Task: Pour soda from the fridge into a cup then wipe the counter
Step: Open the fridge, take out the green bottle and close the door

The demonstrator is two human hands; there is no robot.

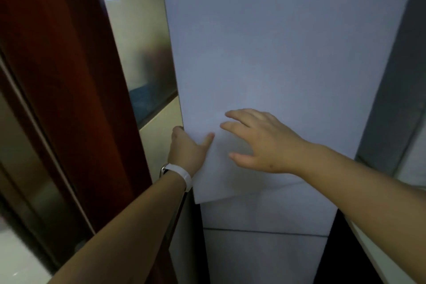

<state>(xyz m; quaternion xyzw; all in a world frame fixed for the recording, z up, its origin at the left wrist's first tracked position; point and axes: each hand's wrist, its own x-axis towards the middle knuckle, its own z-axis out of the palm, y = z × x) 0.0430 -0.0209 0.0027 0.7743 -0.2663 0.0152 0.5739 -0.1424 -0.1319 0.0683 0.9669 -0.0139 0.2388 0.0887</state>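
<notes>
The white fridge (276, 64) fills most of the view, and its upper door (253, 90) stands a little ajar at the left edge. A dark red door frame (69, 76) is beside it on the left. The left hand (187, 147) grips this door edge, fingers curled behind it and thumb on the front. The right hand (260, 140) is spread open with straight fingers at the door front. A white wristband (182, 175) sits on the left wrist.

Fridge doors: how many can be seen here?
2. The upper door, its left edge gripped by the left hand, right hand at its front; the lower door beneath. More may lie below frame.
</notes>
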